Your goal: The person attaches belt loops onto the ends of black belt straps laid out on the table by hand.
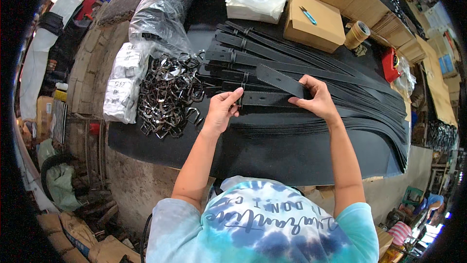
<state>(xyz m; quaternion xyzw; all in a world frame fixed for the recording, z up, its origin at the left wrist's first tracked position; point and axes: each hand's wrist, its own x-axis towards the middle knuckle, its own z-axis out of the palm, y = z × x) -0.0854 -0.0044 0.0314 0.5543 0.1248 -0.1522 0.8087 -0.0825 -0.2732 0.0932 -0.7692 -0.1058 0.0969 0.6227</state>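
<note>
Both hands grip one black belt (272, 98) atop the belt stack (340, 92): left hand (221, 109) pinches its end, right hand (316, 98) clasps the folded-back tip; it runs left-right.

Pile of metal buckles (168, 95) lay left on the black table (272, 156). Cardboard box (314, 22) carried a blue cutter (308, 15); tape roll (356, 35) stood beside it. Clear plastic bags (160, 17) lay behind the buckles.
</note>
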